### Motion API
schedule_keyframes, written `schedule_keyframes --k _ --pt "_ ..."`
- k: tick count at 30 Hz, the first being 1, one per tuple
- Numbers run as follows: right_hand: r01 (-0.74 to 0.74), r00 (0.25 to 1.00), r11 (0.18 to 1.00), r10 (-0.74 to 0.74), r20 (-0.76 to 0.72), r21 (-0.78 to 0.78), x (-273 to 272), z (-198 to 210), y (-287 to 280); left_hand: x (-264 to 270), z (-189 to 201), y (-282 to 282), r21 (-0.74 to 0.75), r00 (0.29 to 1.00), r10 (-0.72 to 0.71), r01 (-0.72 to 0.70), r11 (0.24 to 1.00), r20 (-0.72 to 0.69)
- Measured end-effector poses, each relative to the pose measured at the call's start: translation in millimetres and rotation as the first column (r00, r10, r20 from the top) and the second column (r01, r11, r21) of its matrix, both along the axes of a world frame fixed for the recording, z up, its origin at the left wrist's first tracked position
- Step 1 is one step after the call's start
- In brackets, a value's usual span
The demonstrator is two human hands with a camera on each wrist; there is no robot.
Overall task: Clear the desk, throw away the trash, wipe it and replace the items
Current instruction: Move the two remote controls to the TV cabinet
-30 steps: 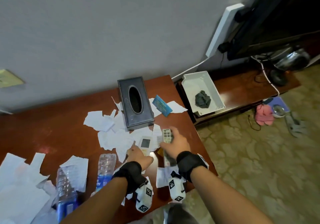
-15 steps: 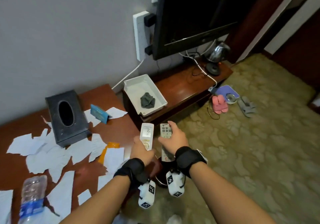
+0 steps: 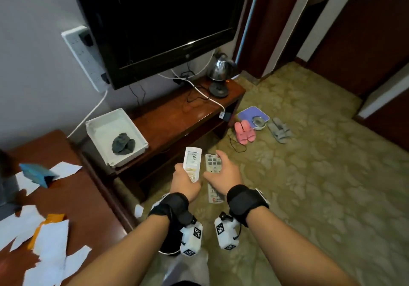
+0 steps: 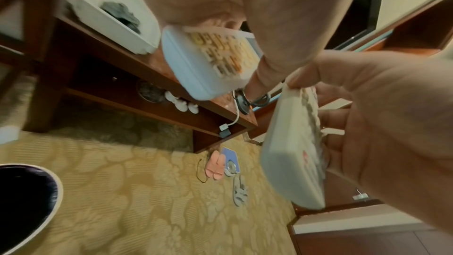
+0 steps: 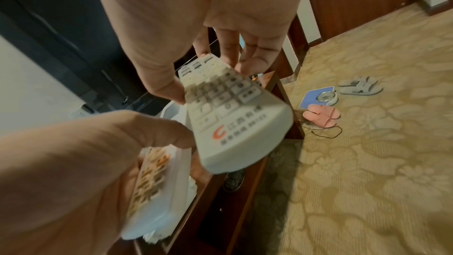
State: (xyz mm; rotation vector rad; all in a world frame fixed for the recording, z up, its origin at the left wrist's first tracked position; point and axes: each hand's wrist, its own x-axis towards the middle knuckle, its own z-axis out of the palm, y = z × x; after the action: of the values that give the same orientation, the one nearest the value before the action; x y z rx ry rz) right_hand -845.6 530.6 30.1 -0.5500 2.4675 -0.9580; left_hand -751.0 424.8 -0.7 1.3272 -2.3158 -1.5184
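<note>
My left hand [image 3: 184, 183] grips a white air-conditioner remote [image 3: 192, 161] whose display reads 16. Right beside it, my right hand [image 3: 224, 175] grips a grey TV remote [image 3: 213, 163] with its keys facing up. Both remotes hover over the carpet, just in front of the low wooden stand [image 3: 177, 119]. The left wrist view shows the air-conditioner remote [image 4: 203, 65] close to the white tray [image 4: 110, 20]. In the right wrist view the TV remote [image 5: 235, 119] is pinched between thumb and fingers. The desk [image 3: 73, 197] at the left carries torn paper scraps [image 3: 51, 241].
A white tray [image 3: 97, 126] with a dark cloth [image 3: 123, 146] sits on the stand, beside cables and a kettle [image 3: 219, 68]. A TV [image 3: 166, 19] hangs above. Pink slippers [image 3: 244, 131], grey slippers [image 3: 280, 129] and a scale [image 3: 253, 115] lie on the carpet. A dark bin [image 4: 24, 201] stands below my left wrist.
Both hands have lifted the two remotes off the desk and carried them right, over the carpet toward the low stand. My view has swung right with them.
</note>
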Motion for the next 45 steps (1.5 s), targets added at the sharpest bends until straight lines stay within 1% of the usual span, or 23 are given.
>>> schedule_keyframes --k 4,6,9,13,16,19,21,23,25,28,33,36,41,45 --pt "0.049 0.999 0.999 -0.049 0.019 -0.014 -71 -4 17 -76 -5 9 -0.014 0.998 -0.032 0.033 0.999 0.047" --pt "0.079 0.997 0.997 -0.078 0.017 -0.021 -114 -2 23 -119 -5 10 -0.037 0.994 -0.070 0.073 0.997 0.082" --pt "0.086 0.996 0.996 -0.085 0.020 -0.002 -180 1 31 -181 -2 10 -0.051 0.984 -0.098 0.107 0.993 0.147" --pt "0.125 0.992 0.992 -0.124 0.016 -0.034 -264 10 36 -264 9 7 -0.041 0.977 -0.157 0.164 0.986 0.147" --pt "0.103 0.995 0.990 -0.103 0.007 -0.096 -316 14 34 -320 20 4 -0.050 0.969 -0.195 0.205 0.978 0.152" --pt "0.086 0.996 0.994 -0.087 -0.018 -0.064 -366 14 25 -371 23 -3 -0.077 0.969 -0.195 0.208 0.975 0.153" --pt "0.076 0.997 0.997 -0.076 -0.027 -0.019 -405 9 14 -406 21 -9 -0.080 0.969 -0.183 0.198 0.977 0.163" --pt "0.039 0.998 0.999 -0.039 -0.040 -0.005 -445 0 2 -439 16 -16 -0.071 0.970 -0.155 0.171 0.983 0.189" --pt "-0.007 1.000 1.000 0.007 -0.021 -0.021 -485 -9 -11 -470 13 -24 -0.057 0.970 -0.112 0.127 0.990 0.215" --pt "-0.072 0.997 0.996 0.073 0.011 -0.044 -546 -17 -30 -519 5 -35 -0.043 0.977 -0.031 0.041 0.998 0.213" --pt "-0.217 0.972 0.976 0.217 0.090 -0.009 -622 -24 -55 -584 -4 -53 0.014 0.969 0.106 -0.113 0.994 0.225" --pt "-0.283 0.955 0.958 0.278 0.108 0.036 -660 -33 -73 -614 -13 -64 0.024 0.957 0.135 -0.146 0.989 0.258" --pt "-0.326 0.937 0.943 0.312 0.159 0.072 -724 -61 -114 -669 -48 -98 0.040 0.943 0.161 -0.180 0.983 0.291" --pt "-0.334 0.936 0.929 0.308 0.172 0.157 -768 -99 -140 -706 -89 -125 0.061 0.925 0.160 -0.193 0.979 0.346"
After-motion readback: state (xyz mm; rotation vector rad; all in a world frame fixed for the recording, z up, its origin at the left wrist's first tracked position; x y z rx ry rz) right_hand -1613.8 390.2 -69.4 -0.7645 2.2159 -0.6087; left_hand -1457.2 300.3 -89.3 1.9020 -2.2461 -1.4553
